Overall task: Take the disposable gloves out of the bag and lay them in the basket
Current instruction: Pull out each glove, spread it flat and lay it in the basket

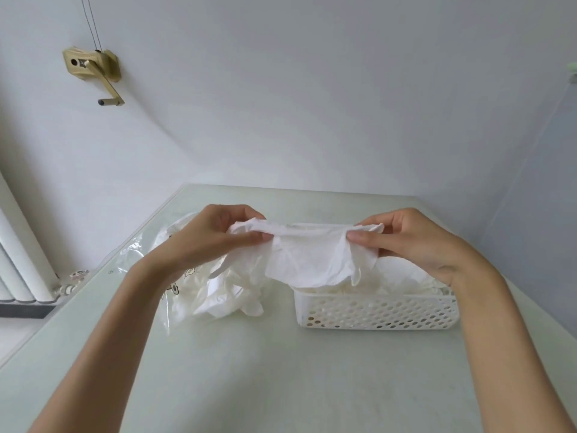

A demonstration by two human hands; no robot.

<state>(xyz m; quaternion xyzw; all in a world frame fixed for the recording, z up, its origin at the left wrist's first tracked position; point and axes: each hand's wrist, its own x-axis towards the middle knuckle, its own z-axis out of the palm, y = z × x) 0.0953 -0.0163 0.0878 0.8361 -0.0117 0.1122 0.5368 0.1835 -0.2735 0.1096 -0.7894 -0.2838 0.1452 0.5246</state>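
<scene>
- Glove (pixel 307 260), white and thin, hangs stretched between both hands above the gap between bag and basket, its lower edge draped over the basket's near-left corner.
- Left hand (pixel 215 235) pinches the glove's left end, thumb against curled fingers; right hand (pixel 406 242) pinches the right end the same way.
- Basket (pixel 377 310), white and perforated, sits to the right on the table (pixel 249 370); it already holds a layer of white gloves up to the rim.
- Clear bag (pixel 140 254) lies to the left, under the left forearm; a crumpled heap of gloves (pixel 228 295) spills from its mouth.
- Judgement: task roughly midway; the held glove is not yet laid down, and the heap remains.
- Surface: pale green-white tabletop, smooth.
- Room: plain white wall; brass crank fitting (pixel 93 70) with cords upper left; white radiator (pixel 18 260) at far left.
</scene>
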